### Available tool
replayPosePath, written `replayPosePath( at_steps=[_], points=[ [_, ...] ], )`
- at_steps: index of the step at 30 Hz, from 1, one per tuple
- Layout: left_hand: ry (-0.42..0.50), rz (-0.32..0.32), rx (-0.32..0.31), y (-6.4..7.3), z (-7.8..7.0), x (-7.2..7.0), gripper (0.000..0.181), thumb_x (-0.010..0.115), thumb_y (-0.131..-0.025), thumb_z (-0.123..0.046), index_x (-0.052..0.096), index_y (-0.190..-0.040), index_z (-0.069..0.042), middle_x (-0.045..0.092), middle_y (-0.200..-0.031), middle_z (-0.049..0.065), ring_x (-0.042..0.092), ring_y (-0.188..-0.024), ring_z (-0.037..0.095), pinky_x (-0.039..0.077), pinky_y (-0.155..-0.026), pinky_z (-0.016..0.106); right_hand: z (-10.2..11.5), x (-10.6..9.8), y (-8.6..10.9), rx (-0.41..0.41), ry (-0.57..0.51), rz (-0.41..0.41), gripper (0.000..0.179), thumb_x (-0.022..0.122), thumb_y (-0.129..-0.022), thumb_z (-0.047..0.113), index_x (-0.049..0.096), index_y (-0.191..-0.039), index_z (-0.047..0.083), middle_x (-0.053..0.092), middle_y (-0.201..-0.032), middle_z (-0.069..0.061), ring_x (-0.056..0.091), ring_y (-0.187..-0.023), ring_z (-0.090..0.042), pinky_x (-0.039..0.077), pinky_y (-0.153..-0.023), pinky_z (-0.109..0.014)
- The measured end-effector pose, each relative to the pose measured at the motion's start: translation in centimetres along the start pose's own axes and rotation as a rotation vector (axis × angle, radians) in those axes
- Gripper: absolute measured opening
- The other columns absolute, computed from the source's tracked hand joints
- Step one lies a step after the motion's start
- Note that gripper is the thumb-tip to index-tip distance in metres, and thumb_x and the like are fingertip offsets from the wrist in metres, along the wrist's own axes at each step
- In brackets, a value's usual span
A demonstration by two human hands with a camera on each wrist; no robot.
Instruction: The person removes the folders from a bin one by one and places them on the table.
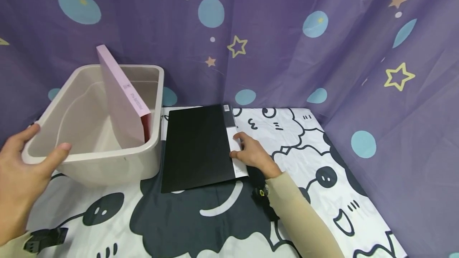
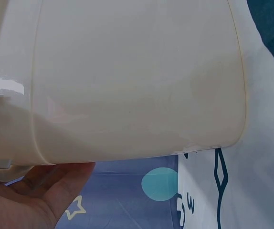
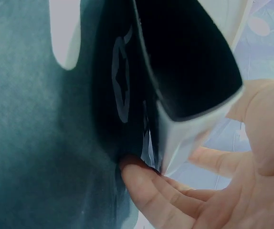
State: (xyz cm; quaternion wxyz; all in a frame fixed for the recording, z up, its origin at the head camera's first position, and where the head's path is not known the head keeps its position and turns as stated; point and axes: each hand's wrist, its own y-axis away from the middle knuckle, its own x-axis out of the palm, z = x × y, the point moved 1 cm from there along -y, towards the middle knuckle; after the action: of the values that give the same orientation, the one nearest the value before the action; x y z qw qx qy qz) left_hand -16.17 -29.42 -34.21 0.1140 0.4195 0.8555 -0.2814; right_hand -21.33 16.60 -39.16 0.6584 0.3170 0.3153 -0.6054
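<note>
At the left stands a beige plastic bin [image 1: 107,166], and my left hand [image 1: 26,174] grips its near left corner, thumb over the rim. In the left wrist view the bin's wall [image 2: 137,86] fills most of the picture, with the hand [image 2: 51,195] at its edge. A pink file box [image 1: 123,90] leans upright inside the bin. To the bin's right a black file folder [image 1: 197,146] with a white-labelled spine lies on the cloth. My right hand [image 1: 254,152] holds that spine; the right wrist view shows fingers [image 3: 151,191] under the folder's edge [image 3: 184,136].
A cloth [image 1: 201,230] printed with black and white cartoon faces covers the surface. Behind it and along the right hangs a purple curtain [image 1: 272,51] with stars and blue dots. The bin stands close against the curtain.
</note>
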Motion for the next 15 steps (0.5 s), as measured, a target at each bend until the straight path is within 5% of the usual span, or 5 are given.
replayPosePath(
  at_steps=[6, 15],
  points=[
    [0.002, 0.032, -0.061, -0.17, -0.23, -0.03, 0.070, 0.073, -0.080, -0.017, 0.044, -0.144, -0.025, 0.042, -0.146, 0.000, 0.042, -0.120, 0.003, 0.030, -0.100, 0.016, 0.08, -0.05, -0.20, 0.010, 0.015, 0.010, 0.053, 0.075, -0.077, 0.025, 0.054, -0.125, 0.019, 0.057, -0.091, -0.007, 0.053, -0.082, -0.023, 0.043, -0.075, -0.038],
    [0.015, 0.031, -0.046, -0.16, 0.18, 0.12, 0.070, 0.072, -0.079, -0.015, 0.046, -0.143, -0.025, 0.043, -0.145, 0.001, 0.043, -0.118, 0.003, 0.030, -0.099, 0.016, 0.02, 0.21, -0.21, 0.033, 0.044, 0.024, 0.052, 0.076, -0.077, 0.027, 0.054, -0.123, 0.019, 0.056, -0.091, -0.006, 0.052, -0.082, -0.023, 0.044, -0.074, -0.038]
  ],
)
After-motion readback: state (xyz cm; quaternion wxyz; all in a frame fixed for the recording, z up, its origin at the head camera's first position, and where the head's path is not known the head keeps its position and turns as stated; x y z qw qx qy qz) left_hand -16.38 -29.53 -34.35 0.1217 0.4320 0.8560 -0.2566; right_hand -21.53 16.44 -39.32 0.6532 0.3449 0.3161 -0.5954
